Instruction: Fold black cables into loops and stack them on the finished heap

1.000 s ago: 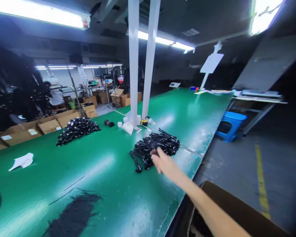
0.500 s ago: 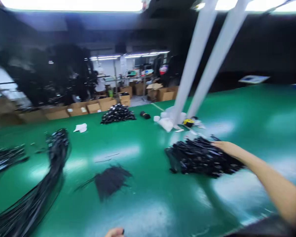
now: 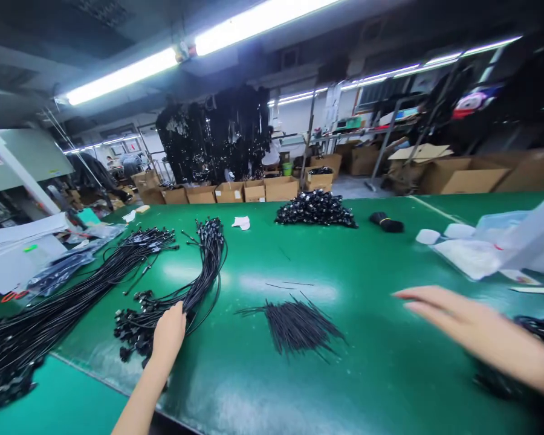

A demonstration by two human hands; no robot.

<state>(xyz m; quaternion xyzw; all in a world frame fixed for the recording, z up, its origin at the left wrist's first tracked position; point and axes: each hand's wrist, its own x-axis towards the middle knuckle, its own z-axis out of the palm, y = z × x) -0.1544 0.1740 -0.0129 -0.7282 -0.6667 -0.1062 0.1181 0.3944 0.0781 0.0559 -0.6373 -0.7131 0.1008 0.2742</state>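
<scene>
My left hand rests on a bundle of long black cables near the front edge of the green table; its fingers curl over the cable ends, and whether they grip is hidden. My right hand hovers flat over the table at the right, fingers stretched out and empty, just left of a heap of black cables at the frame's edge. Between the hands lies a fan of thin black ties.
A second long cable bundle lies at the left. Farther back sit a pile of black parts, a black roll, a white rag and clear plastic bags. Cardboard boxes line the far edge.
The view has swung left from the cable heap to the long bundles. My right hand has left the heap and is open. My left hand has come up onto the cable bundle.
</scene>
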